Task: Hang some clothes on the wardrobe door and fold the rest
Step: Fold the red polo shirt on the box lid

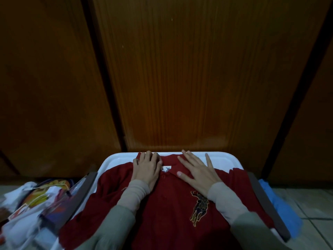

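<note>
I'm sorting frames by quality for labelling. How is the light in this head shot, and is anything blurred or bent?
Head view: dim and warm, the wardrobe door dark and its straight edges splayed by the wide lens; the red shirt and both hands sharp; the clothes pile at lower left smeared.

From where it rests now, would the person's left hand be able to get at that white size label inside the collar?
Probably yes. The left hand lies flat on the dark red polo shirt, right beside the white size label, with nothing covering it.
</note>
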The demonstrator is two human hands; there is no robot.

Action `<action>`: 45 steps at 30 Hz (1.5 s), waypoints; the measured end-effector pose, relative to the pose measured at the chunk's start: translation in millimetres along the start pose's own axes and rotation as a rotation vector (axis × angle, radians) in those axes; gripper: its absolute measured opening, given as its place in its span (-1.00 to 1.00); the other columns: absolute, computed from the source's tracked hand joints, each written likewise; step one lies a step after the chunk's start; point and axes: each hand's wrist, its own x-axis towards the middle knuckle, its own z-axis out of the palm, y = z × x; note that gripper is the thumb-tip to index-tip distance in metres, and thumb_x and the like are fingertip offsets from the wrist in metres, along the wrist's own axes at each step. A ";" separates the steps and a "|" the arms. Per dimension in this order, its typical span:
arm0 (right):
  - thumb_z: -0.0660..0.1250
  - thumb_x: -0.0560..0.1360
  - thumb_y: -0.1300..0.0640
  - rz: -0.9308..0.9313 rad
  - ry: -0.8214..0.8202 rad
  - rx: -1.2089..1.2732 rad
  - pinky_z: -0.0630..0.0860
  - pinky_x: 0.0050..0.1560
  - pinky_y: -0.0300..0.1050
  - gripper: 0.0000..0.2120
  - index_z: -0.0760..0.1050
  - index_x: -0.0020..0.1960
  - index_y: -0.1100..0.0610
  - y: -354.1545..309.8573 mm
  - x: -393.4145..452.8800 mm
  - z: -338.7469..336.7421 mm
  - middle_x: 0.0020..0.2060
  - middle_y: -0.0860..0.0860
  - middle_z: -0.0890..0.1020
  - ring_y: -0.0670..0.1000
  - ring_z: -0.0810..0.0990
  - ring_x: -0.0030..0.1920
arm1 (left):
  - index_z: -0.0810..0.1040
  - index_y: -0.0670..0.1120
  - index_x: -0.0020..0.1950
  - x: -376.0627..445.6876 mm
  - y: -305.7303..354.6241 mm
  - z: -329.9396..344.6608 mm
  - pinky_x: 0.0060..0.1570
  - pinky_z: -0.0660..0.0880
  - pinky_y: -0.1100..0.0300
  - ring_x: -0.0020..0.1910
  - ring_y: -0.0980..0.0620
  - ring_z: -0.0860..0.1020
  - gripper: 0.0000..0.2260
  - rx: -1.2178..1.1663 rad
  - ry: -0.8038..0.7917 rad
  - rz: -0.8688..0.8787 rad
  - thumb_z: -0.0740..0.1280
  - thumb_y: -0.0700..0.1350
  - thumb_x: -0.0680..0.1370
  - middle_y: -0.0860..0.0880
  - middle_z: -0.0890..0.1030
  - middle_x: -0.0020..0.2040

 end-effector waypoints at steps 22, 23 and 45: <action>-0.12 0.58 -0.17 -0.018 0.090 -0.391 -0.09 0.36 0.43 -0.41 0.07 0.53 0.08 -35.3 -8.3 -5.3 0.54 0.05 -0.05 -0.04 -0.06 0.53 | 0.15 0.07 0.52 -52.1 -69.4 -34.0 0.48 -0.06 -0.01 0.51 0.05 0.06 -0.54 -0.055 -0.267 0.123 0.14 0.00 0.62 0.03 0.12 0.53; 0.16 0.57 -0.02 -0.059 0.158 -0.364 0.00 0.37 0.41 -0.47 0.18 0.50 0.08 -41.8 -11.2 -6.2 0.53 0.06 0.04 -0.03 0.03 0.52 | 0.29 0.09 0.45 -56.1 -78.0 -40.3 0.46 0.07 0.05 0.47 0.05 0.19 -0.58 -0.058 -0.237 0.162 0.20 -0.04 0.59 0.03 0.27 0.46; 0.32 0.30 -0.41 -0.416 -0.125 0.004 0.34 -0.04 -0.05 -0.45 0.40 -0.04 0.05 -246.8 -75.8 11.4 0.03 0.04 0.59 0.10 0.54 0.09 | 0.31 0.15 0.42 -178.8 -150.8 -100.8 0.40 0.12 -0.01 0.41 -0.01 0.25 -0.43 0.181 -0.259 0.046 0.31 -0.20 0.45 0.03 0.29 0.41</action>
